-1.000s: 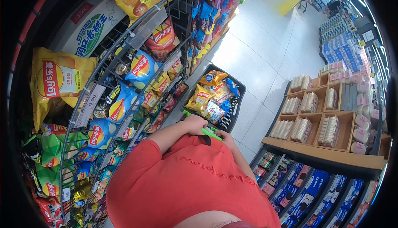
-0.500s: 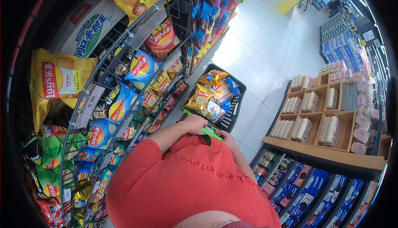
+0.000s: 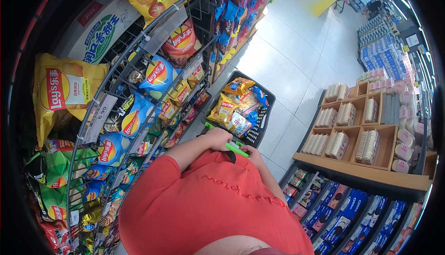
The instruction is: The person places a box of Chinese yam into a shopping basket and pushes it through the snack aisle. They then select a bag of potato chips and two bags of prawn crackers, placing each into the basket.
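Note:
A black shopping basket (image 3: 262,130) with perforated sides stands in front of me, holding several snack bags. Among them are a yellow Lay's chip bag (image 3: 224,108) and a white bag (image 3: 239,123) with blue and red print. Close to my body, the basket's bright green handle (image 3: 237,149) crosses at waist height. My left hand (image 3: 218,139) is closed over its left part, knuckles up. At its right end, my right hand (image 3: 252,154) has its fingers curled on the handle, partly hidden by the red shirt (image 3: 208,204).
On the left, a curved wire rack (image 3: 76,139) carries many chip bags, close to my arm. Hanging blue snack packs (image 3: 229,14) stand beyond it. To the right are a wooden compartment shelf (image 3: 357,141) and Oreo boxes (image 3: 350,204). Tiled floor (image 3: 296,65) runs ahead.

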### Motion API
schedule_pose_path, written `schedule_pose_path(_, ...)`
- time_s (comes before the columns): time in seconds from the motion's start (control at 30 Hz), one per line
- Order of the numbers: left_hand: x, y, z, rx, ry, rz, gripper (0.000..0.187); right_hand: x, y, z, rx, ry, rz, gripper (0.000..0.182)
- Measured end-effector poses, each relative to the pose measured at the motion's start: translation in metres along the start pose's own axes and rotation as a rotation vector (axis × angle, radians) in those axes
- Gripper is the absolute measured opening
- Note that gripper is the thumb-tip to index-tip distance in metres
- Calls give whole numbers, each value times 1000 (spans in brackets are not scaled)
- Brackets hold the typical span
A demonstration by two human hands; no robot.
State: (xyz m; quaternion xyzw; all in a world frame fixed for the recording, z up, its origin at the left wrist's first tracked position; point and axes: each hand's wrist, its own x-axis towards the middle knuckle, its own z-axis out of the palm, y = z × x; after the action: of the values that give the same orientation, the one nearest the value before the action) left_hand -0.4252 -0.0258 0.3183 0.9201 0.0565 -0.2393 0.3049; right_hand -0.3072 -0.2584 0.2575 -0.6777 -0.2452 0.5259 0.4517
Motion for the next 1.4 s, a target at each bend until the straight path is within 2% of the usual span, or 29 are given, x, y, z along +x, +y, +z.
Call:
schedule_pose_path(0.17,0,0,1,-5,-6,-9,51,1,4,0,13,-5,-7,43)
schedule_pose_path(0.93,-2,2,-3,2,-30,-29,47,4,9,1,85,6,-32,44)
schedule_pose_path(1.1,4,-3,6,1,-20,-33,47,6,3,-2,-2,-3,-34,37)
schedule_pose_path(1.33,2,5,5,81,-68,-83,45,13,11,-4,-27,-98,24,43)
schedule_pose_path(1.4,7,8,10,124,-90,-136,45,9,10,-6,-90,-94,-35,45)
